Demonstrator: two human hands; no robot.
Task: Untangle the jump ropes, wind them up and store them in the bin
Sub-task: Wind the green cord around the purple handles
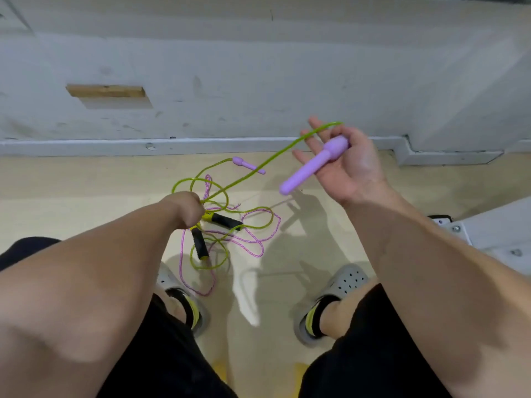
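My right hand (pixel 349 165) is raised palm up and holds a purple jump rope handle (pixel 313 165) under the thumb, the fingers nearly straight. A green rope (pixel 258 168) runs taut from that hand's fingers down to my left hand (pixel 184 209), which pinches it in curled fingers. Below on the floor lies a tangle of green loops and a pink rope (pixel 253 239). The second purple handle (pixel 247 165) lies on the floor farther back. Two black and yellow handles (pixel 227 221) (pixel 199 247) lie in the tangle.
A grey wall with a white baseboard (pixel 86 145) runs across just behind the ropes. My feet in grey clogs (pixel 342 285) stand on the tan floor near the tangle. A white metal frame (pixel 488 234) stands at the right. No bin is in view.
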